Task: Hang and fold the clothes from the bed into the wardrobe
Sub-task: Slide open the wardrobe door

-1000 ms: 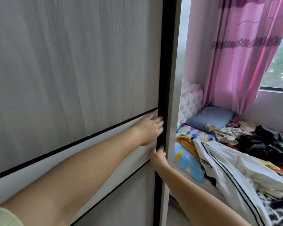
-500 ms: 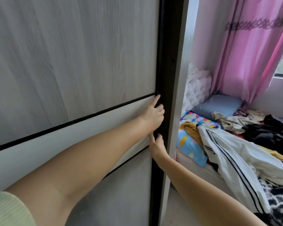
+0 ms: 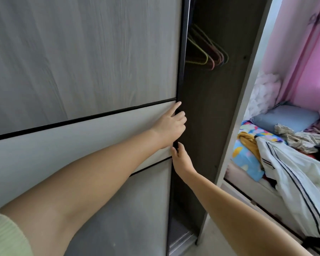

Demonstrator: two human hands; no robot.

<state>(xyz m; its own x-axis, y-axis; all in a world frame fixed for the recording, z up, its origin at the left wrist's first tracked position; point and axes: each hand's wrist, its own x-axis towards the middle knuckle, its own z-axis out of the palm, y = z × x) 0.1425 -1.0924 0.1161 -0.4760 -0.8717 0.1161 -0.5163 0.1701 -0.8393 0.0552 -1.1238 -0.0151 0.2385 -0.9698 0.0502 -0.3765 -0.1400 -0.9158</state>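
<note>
Pink curtain (image 3: pixel 292 58) hangs top right w/ bright light coming thru it, so that's the landmark for everything else. Just left of the curtain's lower part there's a fluffy white bundle (image 3: pixel 262 91), prob netting or fabric but can't tell which, and right below the curtain sits a blue-grey pillow (image 3: pixel 284 121). Further down & left of the curtain is a multicolour patterned sheet (image 3: pixel 246 159), bright blocks of blue, yellow, pink etc, and way below it at the bottom of the shot a bit of pale floor (image 3: pixel 211 242).
</note>
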